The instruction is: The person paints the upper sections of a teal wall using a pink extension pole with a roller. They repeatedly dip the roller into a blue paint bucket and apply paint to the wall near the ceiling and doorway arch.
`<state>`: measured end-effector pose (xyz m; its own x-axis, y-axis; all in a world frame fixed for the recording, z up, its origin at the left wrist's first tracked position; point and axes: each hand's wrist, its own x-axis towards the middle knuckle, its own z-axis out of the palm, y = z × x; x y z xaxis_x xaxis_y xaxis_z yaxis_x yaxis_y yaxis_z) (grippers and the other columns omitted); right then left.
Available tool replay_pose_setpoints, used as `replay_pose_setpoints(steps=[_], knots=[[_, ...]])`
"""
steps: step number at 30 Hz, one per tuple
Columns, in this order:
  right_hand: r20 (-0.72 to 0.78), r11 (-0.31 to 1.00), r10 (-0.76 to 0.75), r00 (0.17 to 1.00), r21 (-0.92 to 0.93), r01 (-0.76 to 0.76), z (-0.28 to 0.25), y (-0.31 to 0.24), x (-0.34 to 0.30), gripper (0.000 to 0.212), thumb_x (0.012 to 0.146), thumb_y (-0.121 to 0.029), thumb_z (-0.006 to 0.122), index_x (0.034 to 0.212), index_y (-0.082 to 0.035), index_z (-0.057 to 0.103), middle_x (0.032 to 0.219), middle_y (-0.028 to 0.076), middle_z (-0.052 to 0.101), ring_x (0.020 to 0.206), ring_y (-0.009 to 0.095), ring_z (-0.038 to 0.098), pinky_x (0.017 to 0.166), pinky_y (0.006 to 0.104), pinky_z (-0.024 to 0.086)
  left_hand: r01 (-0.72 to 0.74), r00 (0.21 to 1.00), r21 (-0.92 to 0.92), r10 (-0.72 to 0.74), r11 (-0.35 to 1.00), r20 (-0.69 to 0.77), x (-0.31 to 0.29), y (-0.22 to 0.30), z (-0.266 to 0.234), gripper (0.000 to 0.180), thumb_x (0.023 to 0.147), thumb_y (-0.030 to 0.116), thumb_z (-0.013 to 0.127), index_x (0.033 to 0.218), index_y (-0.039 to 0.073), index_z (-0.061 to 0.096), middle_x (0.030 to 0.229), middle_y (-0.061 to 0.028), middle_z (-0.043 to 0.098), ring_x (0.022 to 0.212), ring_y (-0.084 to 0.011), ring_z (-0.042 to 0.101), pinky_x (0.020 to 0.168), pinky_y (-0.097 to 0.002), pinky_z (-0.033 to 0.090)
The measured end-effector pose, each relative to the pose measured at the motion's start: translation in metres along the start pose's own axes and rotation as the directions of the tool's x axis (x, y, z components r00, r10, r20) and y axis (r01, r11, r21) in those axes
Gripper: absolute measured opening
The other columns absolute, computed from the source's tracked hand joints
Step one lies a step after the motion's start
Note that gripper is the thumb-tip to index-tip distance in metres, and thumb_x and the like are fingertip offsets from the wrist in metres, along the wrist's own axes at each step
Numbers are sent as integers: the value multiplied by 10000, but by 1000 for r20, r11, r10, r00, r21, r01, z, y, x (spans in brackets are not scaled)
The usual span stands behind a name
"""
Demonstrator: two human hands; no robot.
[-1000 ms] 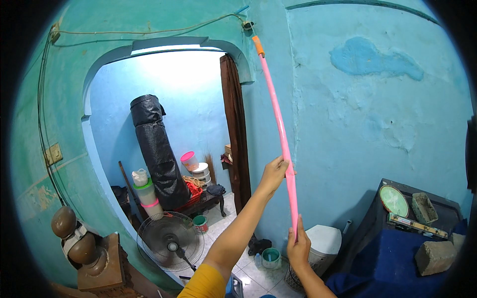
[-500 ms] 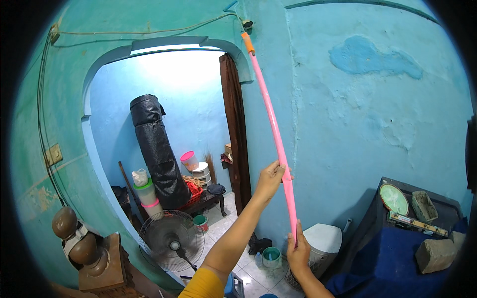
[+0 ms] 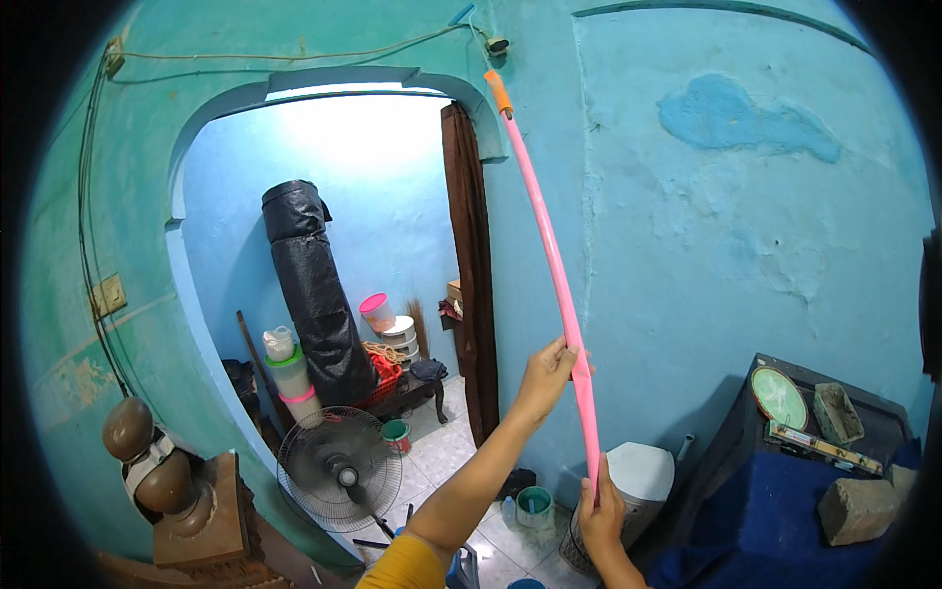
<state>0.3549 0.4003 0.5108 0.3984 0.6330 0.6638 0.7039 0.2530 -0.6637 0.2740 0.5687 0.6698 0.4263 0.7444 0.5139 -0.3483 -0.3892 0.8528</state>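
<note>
My left hand (image 3: 546,378) is wrapped round a long pink pole (image 3: 549,250), partway up its length. Lower down, my right hand (image 3: 601,510) grips the same pole near its bottom end. The pole rises at a slant to an orange handle (image 3: 498,93) fixed at its top. From that handle a thin wire frame leads up to a small paint roller (image 3: 462,15) with a blue sleeve, high on the wall by the green and blue paint. Near the roller, a dark fitting (image 3: 497,46) hangs beside a cable.
An arched doorway with a brown curtain (image 3: 468,265) opens at left. Before it stand a fan (image 3: 340,461) and a carved wooden post (image 3: 186,501). A lidded white bin (image 3: 638,476) is below my right hand. The dark cabinet at right carries blue cloth (image 3: 756,510), a block and tools.
Both hands and the pole have shifted slightly right and down in the picture, and the roller has moved a little right. The grip on the pole is the same.
</note>
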Motion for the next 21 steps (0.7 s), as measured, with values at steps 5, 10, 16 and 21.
replay_pose_setpoints(steps=[5, 10, 16, 21], knots=[[27, 999, 33, 999, -27, -32, -7, 0, -11, 532, 946, -164, 578, 1443, -66, 414, 1079, 255, 647, 917, 397, 659, 757, 415, 522, 31, 999, 20, -31, 999, 15, -5, -12, 2, 348, 1020, 214, 490, 1272, -20, 540, 1017, -85, 634, 894, -187, 669, 822, -320, 528], [-27, 1000, 17, 1000, -11, -17, -9, -10, 14, 511, 953, -126, 564, 1440, -61, 425, 946, 233, 642, 798, 362, 650, 689, 417, 507, 22, 998, -30, -20, 999, 64, 22, -6, 4, 325, 1025, 220, 476, 1250, -1, 554, 1006, -75, 627, 897, -182, 667, 818, -319, 523], [-61, 1000, -12, 998, 12, 13, -4, -10, 33, 509, 948, -113, 573, 1436, -74, 437, 838, 216, 621, 712, 345, 628, 633, 427, 489, -5, 998, 16, 4, 1000, 65, 44, 1, 4, 330, 1025, 229, 477, 1243, -6, 558, 979, -73, 629, 878, -182, 671, 800, -312, 521], [-22, 999, -47, 999, -9, 47, -1, -1, 15, 519, 945, -139, 585, 1436, -62, 433, 893, 232, 648, 738, 354, 649, 654, 420, 504, -19, 999, 0, 19, 1000, -34, 17, 3, 5, 327, 1028, 202, 472, 1239, -34, 554, 951, -66, 610, 835, -166, 659, 780, -311, 527]])
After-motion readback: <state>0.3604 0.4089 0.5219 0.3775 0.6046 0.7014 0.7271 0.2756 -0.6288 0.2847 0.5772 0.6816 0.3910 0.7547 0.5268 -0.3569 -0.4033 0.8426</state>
